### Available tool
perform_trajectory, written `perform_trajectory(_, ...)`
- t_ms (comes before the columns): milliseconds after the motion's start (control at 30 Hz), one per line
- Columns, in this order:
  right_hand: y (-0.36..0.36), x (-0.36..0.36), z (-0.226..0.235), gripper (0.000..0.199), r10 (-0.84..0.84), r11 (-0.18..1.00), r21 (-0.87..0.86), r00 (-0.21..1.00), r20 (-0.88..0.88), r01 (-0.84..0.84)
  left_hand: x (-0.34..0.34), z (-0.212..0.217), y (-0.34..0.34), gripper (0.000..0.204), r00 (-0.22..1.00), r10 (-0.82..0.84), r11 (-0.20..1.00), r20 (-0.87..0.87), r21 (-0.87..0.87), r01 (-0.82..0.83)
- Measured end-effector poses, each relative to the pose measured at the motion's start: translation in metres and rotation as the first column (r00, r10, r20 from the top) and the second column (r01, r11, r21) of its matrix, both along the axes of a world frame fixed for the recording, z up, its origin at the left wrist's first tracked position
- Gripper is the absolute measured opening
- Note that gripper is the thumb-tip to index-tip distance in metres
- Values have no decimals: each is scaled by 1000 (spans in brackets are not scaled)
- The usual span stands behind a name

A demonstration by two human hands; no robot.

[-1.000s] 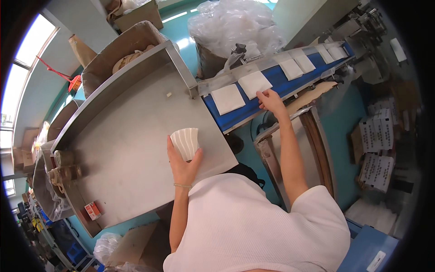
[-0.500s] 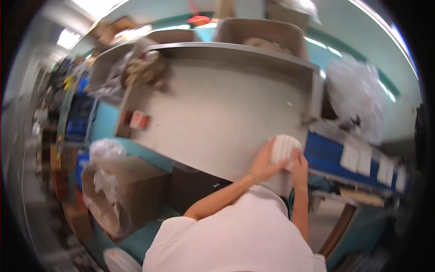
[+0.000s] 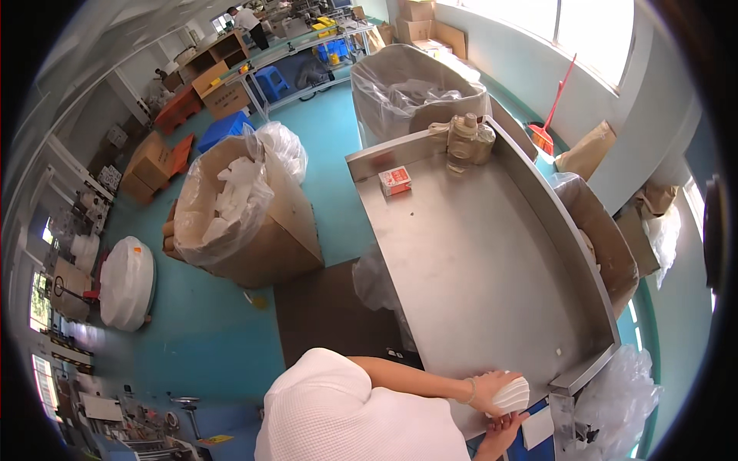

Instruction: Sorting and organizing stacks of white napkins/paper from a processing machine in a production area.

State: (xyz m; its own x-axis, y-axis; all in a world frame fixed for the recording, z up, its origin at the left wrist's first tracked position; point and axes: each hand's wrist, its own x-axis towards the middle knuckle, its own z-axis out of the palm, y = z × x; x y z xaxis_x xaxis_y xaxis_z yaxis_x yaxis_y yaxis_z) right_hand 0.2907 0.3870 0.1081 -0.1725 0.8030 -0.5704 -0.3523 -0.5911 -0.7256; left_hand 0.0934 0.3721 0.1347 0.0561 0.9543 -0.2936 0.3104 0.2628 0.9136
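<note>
At the near end of the metal-topped table, my left hand [image 3: 489,392] grips a stack of white flat pieces [image 3: 513,396], its fingers laid over the top. Just below it, my right hand [image 3: 503,432] has its fingers curled against the lower side of the same stack. What the pieces are made of I cannot make out. Beside my right hand, a single white flat piece [image 3: 538,427] lies on a blue belt [image 3: 544,450].
The steel table [image 3: 477,269] has a raised rim; a small red-and-white box [image 3: 395,180] and a clear plastic jug [image 3: 461,144] stand at its far end. Left is a lined carton [image 3: 284,230] of white material. Clear plastic bags [image 3: 615,396] hang right of the belt.
My view has swung round to the left, bringing more floor and the lined carton into sight. Both hands still hold the white stack, now lower in the picture.
</note>
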Motion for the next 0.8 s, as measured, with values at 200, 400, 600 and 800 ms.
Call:
perform_trajectory(200, 1, -42, 10, 65, 88, 981, 150, 969, 233, -125, 7, -11, -3, 95, 997, 69, 995, -20, 77, -67)
perform_trajectory(400, -21, -3, -14, 40, 135, 713, 304, 548, 825, -632, -1, -18, -2, 92, 995, 92, 995, 37, 26, -93)
perform_trajectory(600, 5, -20, -1, 69, 85, 995, 51, 996, 25, -86, 2, -14, 1, 82, 996, -60, 998, 70, 20, 58)
perform_trajectory(800, 1, -45, -1, 52, -28, 996, 91, 995, 93, 19, 5, -18, 3, 80, 998, -8, 999, 56, 45, 5)
